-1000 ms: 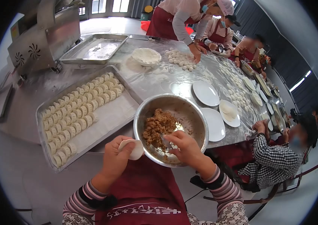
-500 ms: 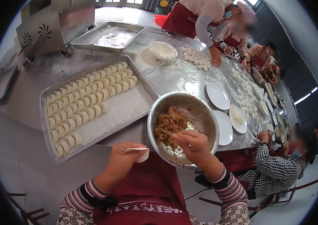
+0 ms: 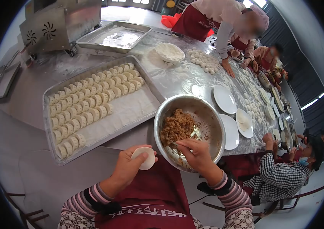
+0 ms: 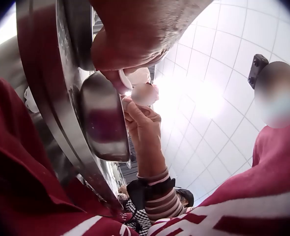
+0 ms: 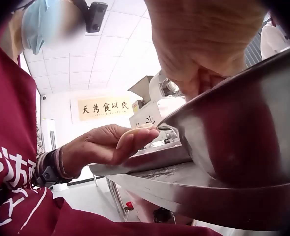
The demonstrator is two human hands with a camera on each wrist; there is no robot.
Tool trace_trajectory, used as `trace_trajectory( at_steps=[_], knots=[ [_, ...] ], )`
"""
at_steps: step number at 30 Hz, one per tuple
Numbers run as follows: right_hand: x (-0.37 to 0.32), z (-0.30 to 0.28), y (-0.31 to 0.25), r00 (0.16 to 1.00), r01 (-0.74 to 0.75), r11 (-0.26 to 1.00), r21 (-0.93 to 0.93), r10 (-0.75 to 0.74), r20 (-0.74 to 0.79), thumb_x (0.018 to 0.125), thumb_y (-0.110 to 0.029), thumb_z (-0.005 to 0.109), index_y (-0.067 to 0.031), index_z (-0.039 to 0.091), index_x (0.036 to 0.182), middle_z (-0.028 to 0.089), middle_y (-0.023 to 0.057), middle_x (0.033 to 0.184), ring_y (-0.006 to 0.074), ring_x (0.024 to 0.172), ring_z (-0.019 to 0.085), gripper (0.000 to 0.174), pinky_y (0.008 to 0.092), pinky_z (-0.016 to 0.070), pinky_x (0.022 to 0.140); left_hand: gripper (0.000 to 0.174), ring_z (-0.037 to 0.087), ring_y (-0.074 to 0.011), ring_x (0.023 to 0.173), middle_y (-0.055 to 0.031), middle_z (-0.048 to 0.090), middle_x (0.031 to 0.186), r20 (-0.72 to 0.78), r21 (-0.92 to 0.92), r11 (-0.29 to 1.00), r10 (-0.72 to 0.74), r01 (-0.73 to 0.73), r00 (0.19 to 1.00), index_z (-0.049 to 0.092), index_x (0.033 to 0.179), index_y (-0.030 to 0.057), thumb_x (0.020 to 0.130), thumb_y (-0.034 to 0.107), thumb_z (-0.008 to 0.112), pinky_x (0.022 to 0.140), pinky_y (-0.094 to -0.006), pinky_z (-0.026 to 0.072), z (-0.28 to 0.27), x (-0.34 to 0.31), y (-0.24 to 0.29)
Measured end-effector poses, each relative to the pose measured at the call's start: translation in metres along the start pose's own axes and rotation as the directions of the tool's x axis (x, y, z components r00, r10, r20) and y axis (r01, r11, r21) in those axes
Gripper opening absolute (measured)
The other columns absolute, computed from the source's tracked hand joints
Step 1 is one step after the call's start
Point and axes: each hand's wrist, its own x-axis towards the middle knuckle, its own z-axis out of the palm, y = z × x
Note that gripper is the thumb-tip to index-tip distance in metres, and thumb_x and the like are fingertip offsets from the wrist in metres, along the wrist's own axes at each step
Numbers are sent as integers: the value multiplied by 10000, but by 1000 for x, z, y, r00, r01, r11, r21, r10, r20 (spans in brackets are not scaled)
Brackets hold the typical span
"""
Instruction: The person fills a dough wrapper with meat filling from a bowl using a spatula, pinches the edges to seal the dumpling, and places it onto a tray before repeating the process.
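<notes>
My left hand (image 3: 127, 166) holds a round white dumpling wrapper (image 3: 146, 158), with the thumb laid over its face. It is just left of a steel mixing bowl (image 3: 218, 118) at the table's front edge. Brown minced filling (image 3: 178, 124) lies heaped in the bowl's left part. Over the near side of the bowl, my right hand (image 3: 198, 154) pinches a thin stick-like tool, mostly hidden by the fingers and close to the filling. In the right wrist view the wrapper (image 5: 131, 133) lies curved across the left fingers, beside the bowl's outer wall (image 5: 243, 128).
A tray (image 3: 131, 116) with rows of crimped dumplings (image 3: 89, 99) stands left of the bowl. White plates (image 3: 225, 99) lie to its right. Farther back are a bowl of flour (image 3: 169, 51), dough pieces (image 3: 204, 61), a floured tray (image 3: 114, 36) and a steel machine (image 3: 60, 26). Other people work around the table.
My left hand has turned so the wrapper's face shows again, after appearing nearly edge-on. My right hand stays over the bowl, its tool now less visible. The head view has swung left.
</notes>
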Motion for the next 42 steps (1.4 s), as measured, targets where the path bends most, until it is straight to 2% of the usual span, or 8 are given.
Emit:
trace_trajectory(
  at_steps=[7, 20, 23, 25, 27, 29, 37, 42],
  knots=[
    [-18, -7, -1, 885, -406, 745, 529, 465, 24, 892, -38, 600, 72, 681, 967, 700, 132, 783, 181, 733, 692, 156, 269, 532, 699, 257, 679, -249, 897, -184, 663, 1017, 4, 15, 999, -50, 50, 999, 560, 1125, -75, 953, 114, 530, 826, -333, 550, -3, 4, -3],
    [-25, -38, 16, 791, -312, 231, 921, 601, 118, 919, -86, 576, 93, 613, 1028, 689, 173, 851, 247, 779, 701, 213, 348, 574, 755, 466, 625, -270, 1042, -205, 593, 1173, 132, -129, 981, -129, 146, 983, 473, 1231, -70, 1004, 334, 430, 898, -372, 518, 22, 15, 21],
    [-36, -39, -5, 806, -237, 326, 915, 591, -2, 911, -55, 566, 74, 621, 1038, 695, 152, 871, 232, 796, 694, 190, 345, 566, 730, 565, 583, -295, 1113, -218, 553, 1235, 206, -319, 925, -146, 207, 968, 431, 1274, -74, 1010, 418, 346, 967, -400, 474, 28, 22, 16],
    [-44, -37, -21, 926, -161, 882, 443, 290, -241, 893, -47, 569, 63, 652, 981, 696, 155, 831, 259, 772, 690, 164, 368, 553, 742, 604, 571, -299, 1126, -214, 552, 1234, 194, -339, 916, -154, 213, 969, 436, 1271, -72, 1005, 454, 305, 992, -409, 448, 37, 24, 15],
    [-44, -30, -38, 955, -55, 947, 316, 143, -261, 844, -15, 591, 53, 665, 928, 690, 161, 869, 255, 778, 680, 131, 384, 543, 757, 645, 558, -304, 1138, -211, 551, 1233, 184, -359, 907, -160, 218, 970, 441, 1267, -70, 1001, 491, 263, 1017, -418, 423, 43, 25, 11],
    [-46, -22, -38, 847, 494, 845, -205, -520, -106, 808, -41, 668, 16, 676, 910, 671, 138, 943, 227, 824, 667, 117, 347, 538, 750, 651, 539, -289, 1154, -200, 553, 1224, 202, -396, 895, -133, 206, 970, 436, 1268, -64, 1006, 494, 229, 1032, -424, 399, 45, 29, 4],
    [-66, -29, -53, 826, 526, 779, -341, -563, -12, 765, -55, 711, 0, 660, 963, 665, 128, 922, 268, 840, 664, 211, 381, 535, 765, 602, 531, -299, 1155, -189, 563, 1191, 99, -451, 880, -118, 150, 988, 442, 1260, -49, 1017, 461, 233, 1028, -419, 397, 39, 29, 9],
    [-44, -24, -28, 962, 105, 994, -35, -111, -251, 788, 13, 675, 4, 669, 961, 671, 150, 859, 266, 741, 658, 173, 327, 517, 643, 522, 539, -277, 1151, -163, 566, 1185, 29, -420, 903, -86, 90, 996, 473, 1216, -21, 1017, 431, 306, 1032, -409, 391, 18, 18, 15]
  ],
)
